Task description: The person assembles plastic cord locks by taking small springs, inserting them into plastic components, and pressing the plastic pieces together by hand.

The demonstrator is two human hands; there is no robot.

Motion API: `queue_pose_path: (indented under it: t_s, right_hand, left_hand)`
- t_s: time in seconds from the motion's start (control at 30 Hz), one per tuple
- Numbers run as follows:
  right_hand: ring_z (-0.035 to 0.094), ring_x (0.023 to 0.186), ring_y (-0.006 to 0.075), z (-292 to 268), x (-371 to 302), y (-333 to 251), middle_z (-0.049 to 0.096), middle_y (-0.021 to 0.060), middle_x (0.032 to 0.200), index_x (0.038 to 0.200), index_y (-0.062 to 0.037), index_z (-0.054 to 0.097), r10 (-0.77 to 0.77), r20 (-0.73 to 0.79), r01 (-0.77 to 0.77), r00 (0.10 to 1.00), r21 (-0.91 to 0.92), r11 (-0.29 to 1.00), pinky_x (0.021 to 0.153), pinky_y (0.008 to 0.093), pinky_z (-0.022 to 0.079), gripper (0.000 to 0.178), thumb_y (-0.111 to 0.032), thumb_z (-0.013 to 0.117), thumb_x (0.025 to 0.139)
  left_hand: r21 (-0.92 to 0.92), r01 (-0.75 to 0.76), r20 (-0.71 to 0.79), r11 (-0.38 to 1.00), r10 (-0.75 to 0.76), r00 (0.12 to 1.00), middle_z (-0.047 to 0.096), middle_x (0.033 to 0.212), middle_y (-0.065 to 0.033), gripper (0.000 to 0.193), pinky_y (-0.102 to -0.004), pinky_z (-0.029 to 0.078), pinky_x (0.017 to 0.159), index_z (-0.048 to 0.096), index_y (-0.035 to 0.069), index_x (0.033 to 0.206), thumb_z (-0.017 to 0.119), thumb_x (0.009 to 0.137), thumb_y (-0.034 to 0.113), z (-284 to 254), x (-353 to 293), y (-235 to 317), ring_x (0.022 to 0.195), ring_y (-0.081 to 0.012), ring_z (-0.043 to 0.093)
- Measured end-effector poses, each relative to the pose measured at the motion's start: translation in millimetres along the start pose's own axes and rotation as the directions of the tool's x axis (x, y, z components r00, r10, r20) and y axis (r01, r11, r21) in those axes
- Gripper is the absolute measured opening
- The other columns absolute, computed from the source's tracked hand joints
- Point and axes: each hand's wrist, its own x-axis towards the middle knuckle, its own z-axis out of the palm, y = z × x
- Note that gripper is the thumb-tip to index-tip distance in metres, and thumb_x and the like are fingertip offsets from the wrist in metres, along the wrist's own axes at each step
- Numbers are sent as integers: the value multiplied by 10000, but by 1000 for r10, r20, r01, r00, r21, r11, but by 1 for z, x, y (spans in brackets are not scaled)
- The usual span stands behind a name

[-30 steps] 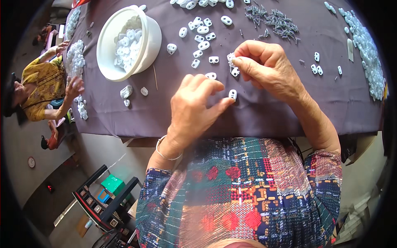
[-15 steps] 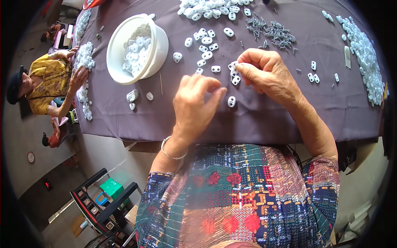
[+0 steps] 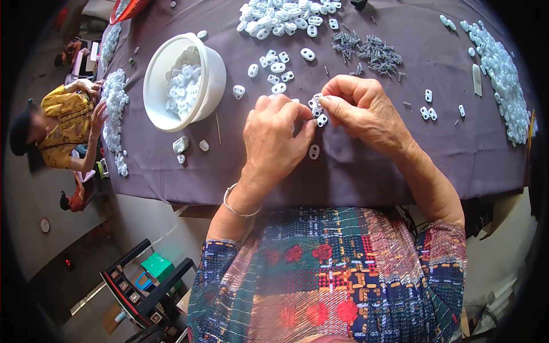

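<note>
Dark-covered table: white tub at left. Left hand curled at white two-holed pieces, cannot tell whether grip holds any. Pieces between hands, right hand pinching them; grey metal bits beyond, pale heap far right.

Multicoloured patchwork-print top, thin silvery bracelet
Below the worktop's near edge, the print mixes navy, dark green, red, tan and white in checks, dashes and round red spots; the left sleeve and right sleeve match. The bracelet circles the left wrist; left hand and right hand are bare.
</note>
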Motion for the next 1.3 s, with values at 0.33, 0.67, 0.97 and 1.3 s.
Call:
queue_pose_path:
  t_s: [0.33, 0.67, 0.97, 1.3]
  right_hand:
    - [413, 504, 5, 0, 1, 0, 517, -41, 616, 855, -34, 586, -11, -10, 12, 1000, 15, 1000, 428, 173, 306, 148, -178, 572, 883]
    - [424, 521, 9, -1, -4, -11, 519, -42, 627, 859, -25, 581, 88, 70, -92, 994, 59, 994, 445, 170, 315, 156, -178, 569, 890]
    - [482, 614, 41, 5, -6, -4, 525, -20, 676, 874, 4, 569, -20, 62, 23, 998, -45, 999, 556, 195, 408, 113, -106, 549, 890]
    - [479, 603, 43, 4, -6, -3, 529, -12, 654, 855, 7, 566, -28, 72, 37, 997, -120, 992, 542, 203, 403, 85, -74, 545, 873]
  left_hand:
    - [145, -131, 19, 981, 130, 991, 537, 770, -33, 116, -345, 384, 642, 580, 92, 749, 670, 693, 139, 3, 2, 3, 768, -221, 505]
    - [-838, 326, 163, 437, -370, 915, 655, 844, -46, 198, -164, 476, 570, 585, 6, 950, 683, 777, 9, -10, -3, 1, 735, -79, 625]
    - [-833, 375, 245, 406, -336, 909, 658, 841, -61, 246, -165, 474, 564, 583, -12, 982, 695, 762, -5, -15, 0, -1, 730, -95, 639]
    - [-785, 425, 290, 452, -338, 895, 639, 837, -89, 218, -240, 526, 708, 553, -48, 985, 629, 782, -76, -20, 3, 1, 767, -128, 629]
